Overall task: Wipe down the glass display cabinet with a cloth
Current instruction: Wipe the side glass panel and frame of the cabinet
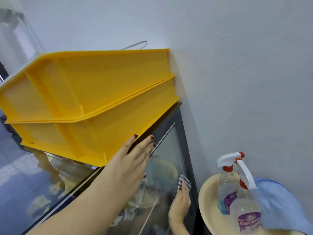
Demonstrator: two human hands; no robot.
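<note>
The right grip, a bare hand, lies flat with fingers extended, pressing a purple-and-white checked cloth against the side pane of the dark-framed glass display cabinet. The cloth sits under its fingertips and pokes out just above them. It is pinned by pressure, not clenched.

The left grip is above and to the left of the right one. It is open too, with straight fingers resting on the cabinet's top edge where two stacked yellow plastic trays sit.

Two clear spray bottles with white-and-red triggers stand on a round cream tray to the right of the right grip. A light blue cloth lies beyond them.

The checked cloth looks thin, soft and light, and will likely bunch or slip on smooth glass unless spread under a flat palm. The pane is stiff but breakable, so even, moderate pressure seems wise. Bracing on the metal frame looks safer than on the trays, which appear light and may shift if pushed. Most of the pane above the right grip probably remains to be wiped.
</note>
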